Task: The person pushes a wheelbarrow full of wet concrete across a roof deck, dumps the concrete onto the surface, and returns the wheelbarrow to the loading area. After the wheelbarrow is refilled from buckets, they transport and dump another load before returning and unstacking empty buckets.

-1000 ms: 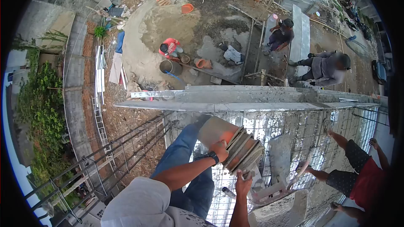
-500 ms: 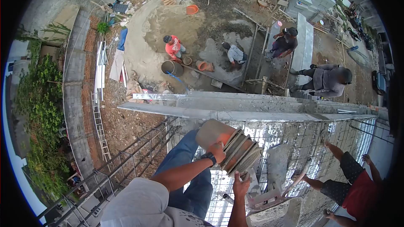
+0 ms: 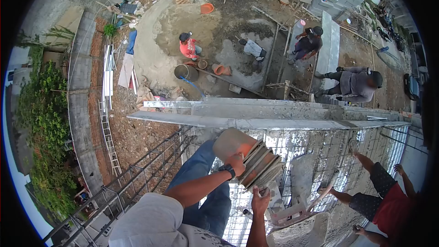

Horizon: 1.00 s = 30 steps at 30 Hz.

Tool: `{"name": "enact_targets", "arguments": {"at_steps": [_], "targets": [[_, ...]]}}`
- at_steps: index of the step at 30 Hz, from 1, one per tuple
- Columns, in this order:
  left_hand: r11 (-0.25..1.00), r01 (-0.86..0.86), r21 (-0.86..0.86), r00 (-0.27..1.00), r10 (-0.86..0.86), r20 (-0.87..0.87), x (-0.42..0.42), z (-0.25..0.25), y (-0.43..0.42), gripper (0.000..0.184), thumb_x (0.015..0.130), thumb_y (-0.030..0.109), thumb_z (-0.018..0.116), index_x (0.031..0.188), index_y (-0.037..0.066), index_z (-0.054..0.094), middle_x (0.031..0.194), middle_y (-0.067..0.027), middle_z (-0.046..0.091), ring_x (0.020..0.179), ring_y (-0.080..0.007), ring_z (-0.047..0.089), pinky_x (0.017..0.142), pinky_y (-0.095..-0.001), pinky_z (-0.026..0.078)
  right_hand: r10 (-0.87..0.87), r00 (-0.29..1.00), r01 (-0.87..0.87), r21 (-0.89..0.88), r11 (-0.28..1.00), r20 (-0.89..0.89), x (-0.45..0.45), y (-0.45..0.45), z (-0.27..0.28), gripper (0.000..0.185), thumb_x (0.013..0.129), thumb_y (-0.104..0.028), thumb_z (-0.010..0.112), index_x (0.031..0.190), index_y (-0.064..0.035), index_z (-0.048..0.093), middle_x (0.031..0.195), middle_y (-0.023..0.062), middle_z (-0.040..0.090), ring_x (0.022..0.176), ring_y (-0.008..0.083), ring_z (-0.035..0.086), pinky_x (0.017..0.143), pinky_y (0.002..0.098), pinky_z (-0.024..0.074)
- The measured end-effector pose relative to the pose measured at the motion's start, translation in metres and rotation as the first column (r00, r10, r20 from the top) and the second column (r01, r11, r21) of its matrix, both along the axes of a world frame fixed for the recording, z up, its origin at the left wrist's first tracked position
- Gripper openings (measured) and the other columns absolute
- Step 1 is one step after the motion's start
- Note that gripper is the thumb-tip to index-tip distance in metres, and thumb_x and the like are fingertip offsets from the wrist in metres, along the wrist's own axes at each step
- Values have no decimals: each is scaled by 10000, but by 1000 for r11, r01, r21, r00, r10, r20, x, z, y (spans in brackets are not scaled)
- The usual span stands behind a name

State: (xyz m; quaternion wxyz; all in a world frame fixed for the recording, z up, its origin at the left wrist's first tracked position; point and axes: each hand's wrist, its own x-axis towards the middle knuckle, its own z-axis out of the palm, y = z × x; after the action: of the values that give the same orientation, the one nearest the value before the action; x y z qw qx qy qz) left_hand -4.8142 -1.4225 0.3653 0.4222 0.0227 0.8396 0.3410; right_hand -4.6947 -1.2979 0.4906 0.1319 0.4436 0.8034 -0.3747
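A stack of nested, mortar-crusted buckets lies tilted in front of my legs, the bottom one grey and orange with its base toward the wall edge. My left hand, with a dark watch at the wrist, is closed on the stack's side near the rims. Just below the outermost rim is my right hand, its thumb and fingers apart and slightly curled. Whether its fingertips touch the rim, I cannot tell. Beneath the hands is a rebar mesh over a shiny surface.
A concrete ledge crosses ahead, with a drop to the yard beyond. Rebar cage bars run along my left. A person in a red shirt is at the right. Several people are below, near an orange bucket and a dark drum.
My right hand has shifted slightly left and down beside the rim. The bucket stack and left hand have barely moved. Below, the person in light clothing has straightened somewhat.
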Motion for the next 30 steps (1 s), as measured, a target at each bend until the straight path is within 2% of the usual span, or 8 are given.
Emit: {"name": "enact_targets", "arguments": {"at_steps": [12,19,23,24,26,27,28,30], "targets": [[1000,16,-4,1000,-16,8,-24,-3,0,338,720,178,630,1016,36,551,1010,-194,626,942,-349,613,825,-440,488,12,1000,-12,23,1000,6,-13,-2,-4,563,815,-318,688,1136,97,485,925,157,590,874,271,577,822,371,444],[999,24,28,994,-20,-107,-121,12,-22,286,714,152,618,966,22,578,961,-214,638,899,-368,625,789,-440,498,56,997,-57,-19,998,-62,-101,-30,12,710,795,-352,699,1240,126,419,1014,179,589,958,290,566,878,361,423],[995,-97,23,963,99,-251,-194,38,-67,307,704,172,640,970,21,613,946,-217,644,892,-369,628,778,-438,496,103,977,-131,-147,980,-187,-173,-68,37,769,803,-351,697,1295,136,362,1044,168,579,970,253,558,878,349,424],[991,-132,15,947,130,-295,-217,54,-86,324,697,186,652,979,29,626,933,-214,648,888,-366,630,772,-435,498,-11,974,-60,-303,951,-227,-198,-88,53,771,808,-326,702,1311,136,344,1063,160,568,982,238,554,884,344,427],[985,-170,-35,914,145,-379,-267,100,-129,342,701,217,664,990,38,639,928,-205,655,897,-360,630,776,-429,497,110,902,-196,-169,966,-416,-246,-126,59,651,825,-312,699,1253,96,427,999,130,561,905,183,548,804,312,456],[982,-172,-76,899,125,-419,-294,120,-153,344,710,234,663,993,40,638,935,-200,657,909,-357,628,787,-426,496,86,864,-231,-238,943,-497,-274,-145,54,720,815,-319,710,1288,119,391,1000,135,559,934,182,541,816,311,455],[971,-225,-85,869,160,-469,-321,101,-179,370,728,258,658,1025,40,624,953,-190,660,931,-346,623,807,-415,495,233,839,-322,-104,941,-491,-305,-163,53,734,800,-329,721,1270,132,396,999,153,564,936,198,550,833,323,454],[893,-428,-140,827,324,-460,-378,97,-232,435,756,247,648,1117,11,591,1019,-180,661,970,-314,628,838,-388,491,465,768,-554,-93,827,-441,-378,-200,64,781,783,-450,679,1236,132,422,1117,284,559,1028,352,573,894,380,438]]}}
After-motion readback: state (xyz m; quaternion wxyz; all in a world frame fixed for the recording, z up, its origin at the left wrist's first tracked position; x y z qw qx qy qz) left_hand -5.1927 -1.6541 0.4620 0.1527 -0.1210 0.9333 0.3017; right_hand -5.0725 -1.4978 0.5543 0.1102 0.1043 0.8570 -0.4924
